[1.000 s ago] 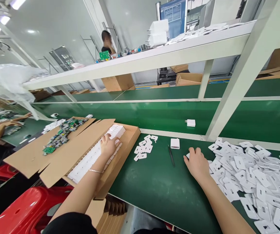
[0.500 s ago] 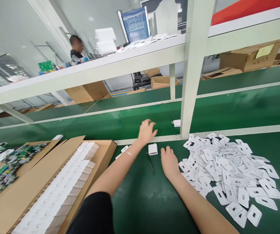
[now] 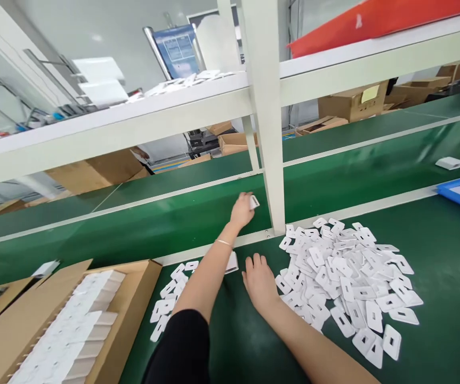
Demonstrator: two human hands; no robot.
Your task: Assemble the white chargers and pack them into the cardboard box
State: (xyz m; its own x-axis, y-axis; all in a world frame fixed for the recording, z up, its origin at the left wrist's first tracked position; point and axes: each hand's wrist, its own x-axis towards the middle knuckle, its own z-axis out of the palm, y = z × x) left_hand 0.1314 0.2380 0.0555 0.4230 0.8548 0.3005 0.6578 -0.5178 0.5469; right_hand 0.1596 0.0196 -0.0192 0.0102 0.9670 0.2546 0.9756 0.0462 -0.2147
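My left hand (image 3: 241,212) reaches over the sunken green belt, its fingers closed on a white charger (image 3: 254,202). The charger's prongs do not show from here. Below, my right hand (image 3: 260,282) lies on the green tabletop with its fingers stretched forward, holding nothing. Just left of that hand, a white box-shaped charger (image 3: 232,263) stands partly behind my left forearm. A large heap of flat white plates with rectangular cutouts (image 3: 349,277) spreads beside my right hand. Smaller loose plates (image 3: 168,296) lie left of my left forearm.
A cardboard box (image 3: 129,298) with rows of white packing stands at the left. An upright post (image 3: 265,122) rises close to my left hand, under a shelf (image 3: 153,114). Further right are a blue tray (image 3: 459,193) and another white piece (image 3: 450,162) on the belt.
My left hand has closed on the white charger that lay by the post. The view has swung right, bringing the blue tray in. My right hand stays on the tabletop.
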